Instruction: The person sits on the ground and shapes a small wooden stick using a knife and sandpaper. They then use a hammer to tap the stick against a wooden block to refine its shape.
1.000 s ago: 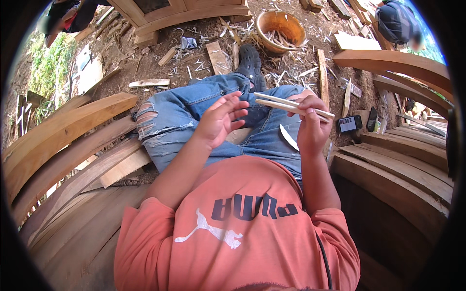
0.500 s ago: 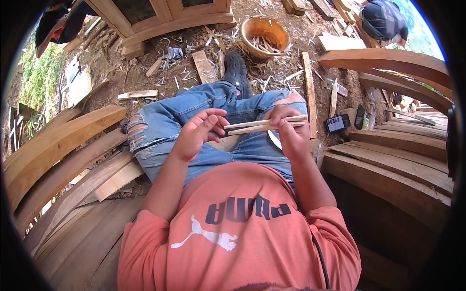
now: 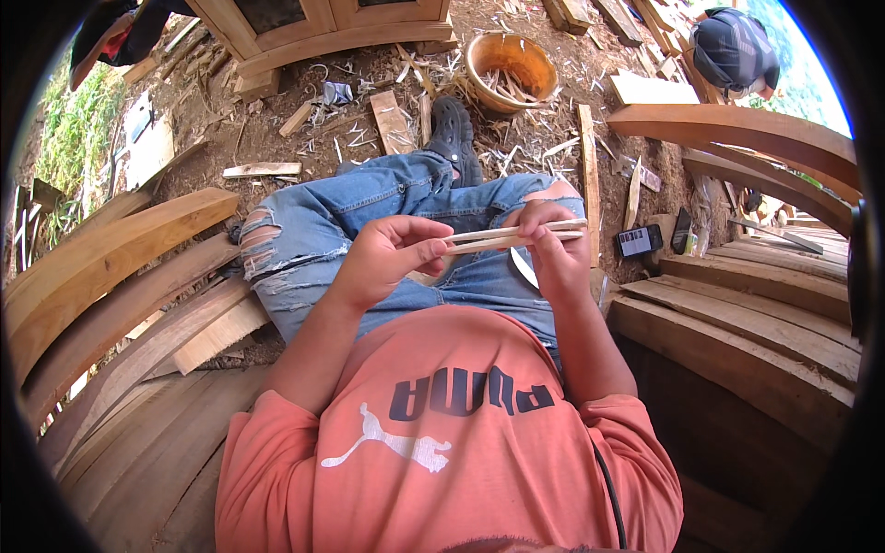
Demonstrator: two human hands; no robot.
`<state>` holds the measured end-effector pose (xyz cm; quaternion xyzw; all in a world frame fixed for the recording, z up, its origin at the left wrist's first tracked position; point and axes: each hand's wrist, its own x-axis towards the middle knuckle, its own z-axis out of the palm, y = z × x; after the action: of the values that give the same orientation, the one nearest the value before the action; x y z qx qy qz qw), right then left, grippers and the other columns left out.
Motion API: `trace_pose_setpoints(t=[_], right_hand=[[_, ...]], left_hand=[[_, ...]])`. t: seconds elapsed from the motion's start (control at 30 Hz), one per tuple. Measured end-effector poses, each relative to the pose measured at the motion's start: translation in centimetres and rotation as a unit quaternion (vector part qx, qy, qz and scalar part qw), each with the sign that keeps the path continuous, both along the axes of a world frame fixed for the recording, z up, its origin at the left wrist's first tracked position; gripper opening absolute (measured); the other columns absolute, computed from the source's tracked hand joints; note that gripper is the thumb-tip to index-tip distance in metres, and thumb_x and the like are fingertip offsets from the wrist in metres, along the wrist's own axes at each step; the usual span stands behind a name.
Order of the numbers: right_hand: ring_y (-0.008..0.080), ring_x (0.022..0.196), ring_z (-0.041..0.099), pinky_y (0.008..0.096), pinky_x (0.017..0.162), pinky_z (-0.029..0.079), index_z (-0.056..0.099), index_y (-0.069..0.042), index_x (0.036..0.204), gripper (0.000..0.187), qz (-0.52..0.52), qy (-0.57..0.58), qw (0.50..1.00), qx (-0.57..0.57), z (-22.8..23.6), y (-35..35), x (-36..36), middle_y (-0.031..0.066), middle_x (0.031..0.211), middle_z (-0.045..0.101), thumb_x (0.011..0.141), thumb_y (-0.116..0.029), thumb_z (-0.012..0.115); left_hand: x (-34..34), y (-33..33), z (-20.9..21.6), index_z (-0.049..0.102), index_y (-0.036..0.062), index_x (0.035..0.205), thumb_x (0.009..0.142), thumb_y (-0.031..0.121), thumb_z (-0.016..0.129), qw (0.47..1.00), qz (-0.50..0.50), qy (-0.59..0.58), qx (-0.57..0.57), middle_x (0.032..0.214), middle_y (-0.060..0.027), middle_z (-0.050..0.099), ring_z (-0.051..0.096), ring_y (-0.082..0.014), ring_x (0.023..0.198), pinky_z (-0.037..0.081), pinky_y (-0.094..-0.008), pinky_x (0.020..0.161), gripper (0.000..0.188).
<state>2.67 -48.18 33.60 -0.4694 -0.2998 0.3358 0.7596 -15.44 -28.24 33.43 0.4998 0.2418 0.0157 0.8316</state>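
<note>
Ground: brown dirt (image 3: 217, 124) with thin wood chips and scraps of wood all over it.
Left hand (image 3: 380, 263): thumb and fingers close together, at the left ends of the sticks.
Right hand (image 3: 556, 253): pinching the sticks near their right ends.
Sticks (image 3: 502, 240): two thin, pale ones, side by side over the lap, between the hands.
Blade (image 3: 523, 266): white and curved, beside the right hand.
Bucket (image 3: 499, 103): orange, with wood bits inside.
Around: wooden cabinet (image 3: 346, 35) at the top, curved boards (image 3: 120, 249) on the left, a person (image 3: 735, 48) at upper right.
Shirt (image 3: 415, 355): pinkish red, with big dark letters and a white animal shape.
Phone (image 3: 638, 241): screen lit, writing too small to read.
</note>
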Motion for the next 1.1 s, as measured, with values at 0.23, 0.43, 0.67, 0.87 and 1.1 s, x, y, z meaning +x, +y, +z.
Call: trace_pose_setpoints(t=[0.23,0.43,0.67,0.87,1.1], right_hand=[[0.0226,0.088,0.071,0.0353,0.082,0.056,0.065,0.001,0.106,0.012,-0.013,0.018,0.999,-0.038,-0.2,-0.2,0.2,0.0149,0.101,0.073,0.105,-0.011,0.062],[0.0197,0.087,0.072,0.0307,0.076,0.052,0.065,-0.001,0.111,0.015,-0.01,0.031,0.999,-0.032,-0.4,-0.3,0.3,0.0133,0.101,0.074,0.107,-0.016,0.064],[0.0192,0.09,0.074,0.0302,0.077,0.054,0.065,0.0,0.117,0.02,-0.018,0.021,0.997,-0.072,-0.2,-0.7,0.1,0.0131,0.102,0.074,0.108,-0.018,0.064],[0.02,0.094,0.073,0.0347,0.084,0.059,0.063,0.003,0.122,0.024,-0.013,0.031,0.998,-0.062,1.2,-0.2,-0.8,0.013,0.1,0.074,0.107,-0.016,0.068],[0.0209,0.096,0.073,0.0377,0.086,0.061,0.061,0.004,0.126,0.026,-0.014,0.04,0.997,-0.057,1.2,-0.1,-1.1,0.013,0.106,0.073,0.105,-0.01,0.07]], left_hand=[[0.0,0.2,0.3,0.077,-0.0044,0.121,0.097,0.007,0.081,1.0,0.01,0.022,0.011,0.104,-0.0124,0.08,0.078,-0.0162,0.086,0.065,-0.0299,0.08,0.027],[-0.2,0.0,0.7,0.076,-0.0053,0.123,0.095,0.004,0.083,0.999,0.011,0.006,0.045,0.104,-0.0134,0.08,0.078,-0.0166,0.091,0.065,-0.0307,0.084,0.03],[-0.2,-0.2,1.0,0.077,-0.0057,0.12,0.097,0.001,0.079,0.994,0.037,0.007,0.107,0.104,-0.0134,0.08,0.077,-0.0155,0.091,0.065,-0.0294,0.083,0.024],[-0.5,0.0,0.7,0.078,-0.0047,0.118,0.098,0.001,0.078,0.989,0.066,-0.016,0.133,0.1,-0.0115,0.08,0.076,-0.0141,0.087,0.064,-0.0284,0.08,0.02],[-0.8,0.1,0.8,0.078,-0.0049,0.117,0.098,0.002,0.08,0.988,0.095,-0.026,0.116,0.098,-0.0106,0.079,0.074,-0.0134,0.085,0.063,-0.0278,0.078,0.02]])
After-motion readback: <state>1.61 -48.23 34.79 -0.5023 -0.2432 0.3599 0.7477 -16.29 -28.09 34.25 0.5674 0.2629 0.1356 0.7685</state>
